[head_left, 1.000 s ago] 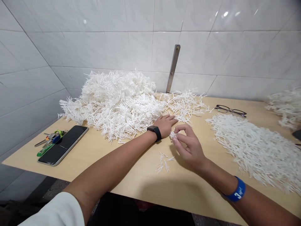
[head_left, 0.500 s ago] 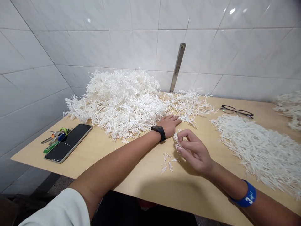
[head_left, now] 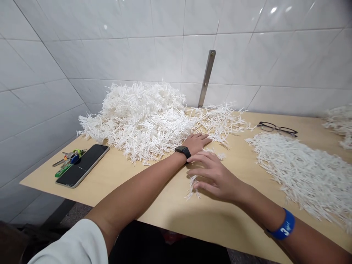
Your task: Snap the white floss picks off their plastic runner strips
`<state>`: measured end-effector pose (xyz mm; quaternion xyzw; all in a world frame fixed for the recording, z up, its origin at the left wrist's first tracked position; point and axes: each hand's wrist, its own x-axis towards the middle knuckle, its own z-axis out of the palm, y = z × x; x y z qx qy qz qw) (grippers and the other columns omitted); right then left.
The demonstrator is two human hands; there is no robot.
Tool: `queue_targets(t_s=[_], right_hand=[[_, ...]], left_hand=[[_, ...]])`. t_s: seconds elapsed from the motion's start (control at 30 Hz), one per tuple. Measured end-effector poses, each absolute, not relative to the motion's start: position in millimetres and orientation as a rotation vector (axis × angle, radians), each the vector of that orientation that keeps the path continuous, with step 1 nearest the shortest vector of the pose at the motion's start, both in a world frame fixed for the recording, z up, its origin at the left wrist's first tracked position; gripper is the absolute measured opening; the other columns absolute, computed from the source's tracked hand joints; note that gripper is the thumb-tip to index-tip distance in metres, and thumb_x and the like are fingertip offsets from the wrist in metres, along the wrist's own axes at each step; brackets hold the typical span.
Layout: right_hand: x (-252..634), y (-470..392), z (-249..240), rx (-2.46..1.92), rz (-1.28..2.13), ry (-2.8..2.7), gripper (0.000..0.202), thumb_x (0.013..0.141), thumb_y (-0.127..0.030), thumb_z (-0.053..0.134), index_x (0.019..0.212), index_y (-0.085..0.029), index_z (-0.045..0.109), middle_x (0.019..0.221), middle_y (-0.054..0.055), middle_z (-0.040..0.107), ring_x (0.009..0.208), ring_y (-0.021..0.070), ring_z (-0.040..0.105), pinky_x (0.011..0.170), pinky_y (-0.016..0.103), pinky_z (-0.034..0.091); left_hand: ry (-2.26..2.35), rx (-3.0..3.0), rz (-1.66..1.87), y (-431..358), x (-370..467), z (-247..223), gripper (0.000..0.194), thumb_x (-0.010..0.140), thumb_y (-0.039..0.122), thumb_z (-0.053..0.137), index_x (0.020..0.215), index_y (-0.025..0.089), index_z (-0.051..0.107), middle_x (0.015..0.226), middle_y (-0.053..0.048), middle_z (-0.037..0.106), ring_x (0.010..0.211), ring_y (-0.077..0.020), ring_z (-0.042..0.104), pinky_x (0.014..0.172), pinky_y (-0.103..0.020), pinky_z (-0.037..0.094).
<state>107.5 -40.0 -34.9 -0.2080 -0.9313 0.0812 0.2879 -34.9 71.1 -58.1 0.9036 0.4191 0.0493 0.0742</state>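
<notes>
A large heap of thin white branched pieces (head_left: 143, 117) rises at the back left of the table, with a looser spread of strands (head_left: 220, 119) to its right. My left hand (head_left: 195, 143), below a black watch, lies flat with its fingers spread at the right edge of the heap. Nearer to me, my right hand (head_left: 213, 176) hovers with fingers apart over a few small loose white pieces (head_left: 191, 187). More white bits (head_left: 218, 154) lie just beyond it, partly hidden by its fingers.
On the left lie a phone (head_left: 82, 167) and keys (head_left: 68, 159). Eyeglasses (head_left: 277, 129) sit at the back right, behind a flat white pile (head_left: 305, 176). Another pile (head_left: 341, 124) is at the far right. A metal bar (head_left: 207, 79) stands against the tiled wall.
My right hand has moved left and its pinched fingers have opened. White bits that were at its fingertips now lie on the table beyond it. My left hand has stayed almost still.
</notes>
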Motion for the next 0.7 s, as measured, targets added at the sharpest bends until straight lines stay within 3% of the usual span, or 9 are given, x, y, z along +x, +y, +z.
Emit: queue_targets(t_s=[0.13,0.23,0.4,0.6,0.7], right_hand=[[111,-33,-38,-0.654,0.156,-2.356,0.019,0.091,-0.033,0.059,0.105,-0.024,0.069,0.121,0.010,0.062,0.114,0.0264,0.054,0.099,0.047,0.040],[117,-24,-40,-0.875,0.015,-2.198,0.021,0.090,-0.030,0.058,0.109,-0.025,0.066,0.120,0.011,0.060,0.113,0.0280,0.054,0.097,0.049,0.041],[120,-13,-45,-1.148,-0.096,-2.192,0.046,0.084,-0.039,0.064,0.127,-0.026,0.055,0.135,0.014,0.051,0.125,0.0355,0.046,0.099,0.056,0.039],[119,-13,-48,-1.200,-0.202,-2.223,0.011,0.085,-0.030,0.060,0.090,-0.021,0.063,0.118,0.013,0.061,0.114,0.0328,0.054,0.093,0.051,0.042],[121,-13,-48,-1.191,-0.223,-2.260,0.011,0.087,-0.025,0.055,0.083,-0.020,0.064,0.107,0.012,0.064,0.104,0.0303,0.058,0.090,0.048,0.042]], left_hand=[[1.217,2.764,0.237,73,-37,-63,0.049,0.097,0.043,0.037,0.142,0.025,0.042,0.156,-0.004,0.033,0.142,-0.0257,0.031,0.115,-0.044,0.024],[1.193,2.812,0.267,70,-37,-64,0.053,0.091,0.038,0.048,0.142,0.022,0.043,0.155,-0.007,0.036,0.140,-0.0266,0.032,0.115,-0.044,0.025],[1.258,2.776,0.262,68,-34,-63,0.056,0.084,0.019,0.053,0.139,0.025,0.046,0.154,-0.005,0.038,0.139,-0.0247,0.034,0.115,-0.044,0.026],[1.246,2.770,0.326,70,-34,-68,0.051,0.086,0.028,0.053,0.137,0.025,0.047,0.153,-0.005,0.039,0.139,-0.0268,0.035,0.113,-0.044,0.028],[1.252,2.772,0.361,72,-34,-72,0.047,0.090,0.028,0.047,0.137,0.026,0.048,0.152,-0.003,0.040,0.138,-0.0252,0.036,0.112,-0.044,0.029]])
